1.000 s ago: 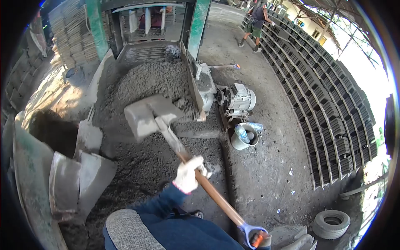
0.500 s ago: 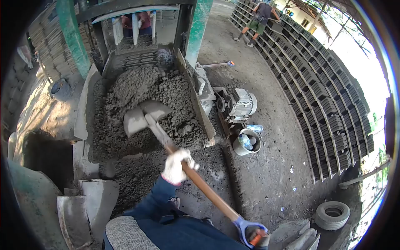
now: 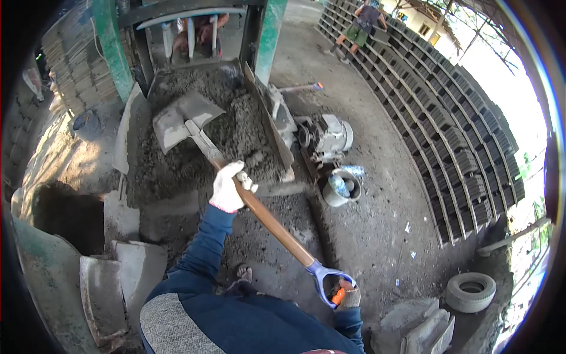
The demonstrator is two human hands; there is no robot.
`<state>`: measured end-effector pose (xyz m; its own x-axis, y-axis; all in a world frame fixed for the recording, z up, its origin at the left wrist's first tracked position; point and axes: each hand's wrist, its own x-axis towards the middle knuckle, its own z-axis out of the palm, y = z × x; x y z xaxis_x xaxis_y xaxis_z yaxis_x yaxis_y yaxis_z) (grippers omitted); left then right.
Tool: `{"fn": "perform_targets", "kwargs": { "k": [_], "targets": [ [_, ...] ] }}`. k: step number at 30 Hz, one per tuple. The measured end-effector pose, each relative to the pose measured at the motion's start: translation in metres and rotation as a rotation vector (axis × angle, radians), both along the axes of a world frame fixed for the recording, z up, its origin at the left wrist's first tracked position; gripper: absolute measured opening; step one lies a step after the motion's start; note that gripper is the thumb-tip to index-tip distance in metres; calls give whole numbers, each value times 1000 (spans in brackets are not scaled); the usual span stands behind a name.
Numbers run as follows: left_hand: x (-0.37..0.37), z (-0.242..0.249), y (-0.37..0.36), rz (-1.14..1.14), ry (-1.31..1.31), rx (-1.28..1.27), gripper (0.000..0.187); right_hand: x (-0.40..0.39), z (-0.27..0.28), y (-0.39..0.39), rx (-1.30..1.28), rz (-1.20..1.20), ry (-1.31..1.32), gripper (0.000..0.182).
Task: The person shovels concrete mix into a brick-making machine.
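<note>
My left hand [image 3: 228,187], in a white glove, is wrapped round the wooden shaft of a shovel [image 3: 272,226] near its metal socket. At the lower right, my right hand [image 3: 349,294] grips the blue and orange D-handle [image 3: 331,282]. The shovel's grey blade [image 3: 184,118] is over the dark, crumbly mix [image 3: 242,127] in a metal-sided trough [image 3: 272,127]. Little or no material shows on the blade.
Right of the trough are a motor [image 3: 330,135] and a bucket [image 3: 337,197] with bottles. A tyre [image 3: 470,292] lies lower right. A pit [image 3: 68,215] opens at left. A person [image 3: 361,29] stands by racks [image 3: 436,127]; another person is behind the green-posted frame [image 3: 272,41].
The shovel blade has moved forward and up, and the loose mix above it has spread into the back of the trough. Both hands have shifted left with the shaft; my right hand shows more fully.
</note>
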<state>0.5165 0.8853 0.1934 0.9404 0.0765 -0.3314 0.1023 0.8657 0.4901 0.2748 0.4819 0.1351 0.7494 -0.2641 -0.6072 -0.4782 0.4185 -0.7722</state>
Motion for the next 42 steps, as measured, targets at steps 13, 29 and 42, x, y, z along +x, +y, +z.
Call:
{"fn": "perform_targets", "kwargs": {
  "k": [13, 29, 42],
  "targets": [
    [-207, -63, -222, -313, 156, -104, 7, -283, -112, -210, 80, -174, 285, 11],
    [-188, -67, -240, -428, 129, -142, 4, -299, -25, -210, -77, -244, 275, 10],
    [107, -66, 10, -179, -76, 135, 11, -1, 21, 89, 6, 35, -202, 21]
  ]
}}
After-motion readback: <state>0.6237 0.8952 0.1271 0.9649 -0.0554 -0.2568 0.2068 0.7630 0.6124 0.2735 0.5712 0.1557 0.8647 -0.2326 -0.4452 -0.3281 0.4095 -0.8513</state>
